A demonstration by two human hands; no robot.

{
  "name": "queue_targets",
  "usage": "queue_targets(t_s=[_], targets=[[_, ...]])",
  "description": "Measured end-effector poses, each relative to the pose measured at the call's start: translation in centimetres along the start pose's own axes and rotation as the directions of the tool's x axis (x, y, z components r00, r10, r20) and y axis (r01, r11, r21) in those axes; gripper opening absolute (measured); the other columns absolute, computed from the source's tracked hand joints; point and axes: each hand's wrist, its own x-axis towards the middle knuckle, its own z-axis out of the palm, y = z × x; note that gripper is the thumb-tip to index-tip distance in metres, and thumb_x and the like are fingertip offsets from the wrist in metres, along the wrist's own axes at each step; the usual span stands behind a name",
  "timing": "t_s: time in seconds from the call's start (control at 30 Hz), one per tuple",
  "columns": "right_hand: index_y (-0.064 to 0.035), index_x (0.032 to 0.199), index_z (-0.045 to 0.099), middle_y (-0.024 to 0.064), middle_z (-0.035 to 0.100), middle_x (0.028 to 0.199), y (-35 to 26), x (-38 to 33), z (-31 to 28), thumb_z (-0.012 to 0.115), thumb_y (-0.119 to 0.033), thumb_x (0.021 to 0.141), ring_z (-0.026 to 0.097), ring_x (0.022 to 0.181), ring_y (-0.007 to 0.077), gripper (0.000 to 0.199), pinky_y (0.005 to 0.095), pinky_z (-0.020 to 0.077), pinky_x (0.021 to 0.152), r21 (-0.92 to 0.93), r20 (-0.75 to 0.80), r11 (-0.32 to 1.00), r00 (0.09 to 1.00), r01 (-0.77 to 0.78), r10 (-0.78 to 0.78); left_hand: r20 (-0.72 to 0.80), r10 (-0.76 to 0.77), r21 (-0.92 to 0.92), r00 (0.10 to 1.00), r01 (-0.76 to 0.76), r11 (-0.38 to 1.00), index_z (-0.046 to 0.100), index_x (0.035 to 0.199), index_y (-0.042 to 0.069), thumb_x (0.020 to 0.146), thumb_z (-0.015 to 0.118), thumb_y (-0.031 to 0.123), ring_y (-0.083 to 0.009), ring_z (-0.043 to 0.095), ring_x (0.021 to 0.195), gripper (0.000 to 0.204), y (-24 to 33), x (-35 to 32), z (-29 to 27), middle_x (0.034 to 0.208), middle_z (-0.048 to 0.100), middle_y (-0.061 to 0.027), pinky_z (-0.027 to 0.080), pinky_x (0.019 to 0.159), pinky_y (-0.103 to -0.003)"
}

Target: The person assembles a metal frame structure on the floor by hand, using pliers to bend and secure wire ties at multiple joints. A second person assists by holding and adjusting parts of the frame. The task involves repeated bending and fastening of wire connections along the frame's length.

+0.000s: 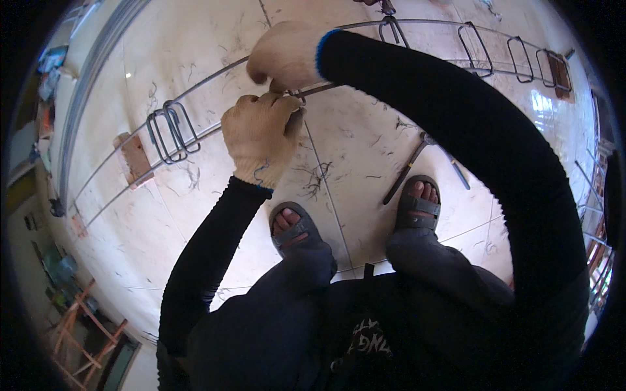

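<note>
Both hands wear beige knit gloves and meet over two long steel rods (218, 75) lying across the floor. My left hand (263, 138) is closed beside the near rod (323, 89), its fingertips pinched around something hidden by the glove. My right hand (287, 55) reaches over from the right, slightly blurred, with curled fingers pointing down just above the left hand; its grip is hidden. Bent-steel rectangular stirrups (173, 133) hang around the rods to the left of my hands. More stirrups (475, 49) are spaced along the rods to the right.
Brown blocks (134, 158) prop the rods near both ends. Pincers (405, 169) lie open-handled by my right sandal (417, 202). Wire scraps (316, 179) litter the tiles. Another person's hand (367, 2) shows at the top edge. Long bars (85, 98) run along the left.
</note>
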Motion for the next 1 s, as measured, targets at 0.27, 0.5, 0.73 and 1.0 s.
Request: queue_targets(t_s=[0.27, 0.5, 0.73, 1.0], targets=[[-0.0067, 0.127, 0.08, 0.0128, 0.081, 0.119, 2.9, -10.2, 1.7, 0.085, -0.02, 0.098, 0.078, 0.109, 0.0322, 0.033, 0.0427, 0.0625, 0.099, 0.22, -0.331, 0.948, 0.897, -0.23, 0.295, -0.023, 0.28, 0.07, 0.96, -0.278, 0.958, 0.084, 0.099, 0.022, 0.084, 0.091, 0.036, -0.026, 0.074, 0.095, 0.022, -3.2, 2.3, -0.6, 0.096, 0.079, 0.0017, 0.057, 0.075, -0.045], [-0.0128, 0.119, 0.081, 0.01, 0.08, 0.107, 2.2, -21.8, 6.2, 0.078, -0.022, 0.101, 0.077, 0.099, 0.0333, 0.021, 0.0453, 0.0621, 0.091, 0.496, -0.406, 0.705, 0.583, -0.507, 0.704, 0.133, 0.223, 0.143, 0.966, -0.242, 0.96, 0.083, 0.095, 0.016, 0.095, 0.084, 0.044, -0.0304, 0.073, 0.079, 0.028, -1.5, 3.6, -0.4, 0.087, 0.079, -0.0054, 0.057, 0.074, -0.047], [-0.001, 0.162, 0.05, 0.0283, 0.044, 0.166, -2.8, -20.1, 4.4, 0.102, -0.038, 0.077, 0.042, 0.155, 0.0478, 0.106, 0.0557, 0.0407, 0.128, 0.321, -0.473, 0.801, 0.647, -0.505, 0.598, 0.374, -0.491, -0.484, 0.787, 0.617, 0.621, 0.08, 0.109, 0.003, 0.107, 0.074, 0.037, -0.0221, 0.075, 0.074, 0.034, -1.0, 0.8, 2.6, 0.089, 0.08, -0.0128, 0.052, 0.061, -0.041], [0.0011, 0.167, 0.04, 0.0262, 0.038, 0.166, -3.5, -11.9, 5.9, 0.082, -0.081, 0.084, 0.032, 0.158, 0.0502, 0.124, 0.073, 0.0337, 0.123, 0.192, -0.27, 0.581, 0.527, -0.791, 0.806, 0.842, -0.329, -0.539, 0.428, 0.693, -0.478, 0.068, 0.106, 0.014, 0.115, 0.069, 0.032, -0.0039, 0.045, 0.062, 0.02, -1.3, 0.3, 2.9, 0.091, 0.065, 0.0044, 0.029, 0.045, -0.021]])
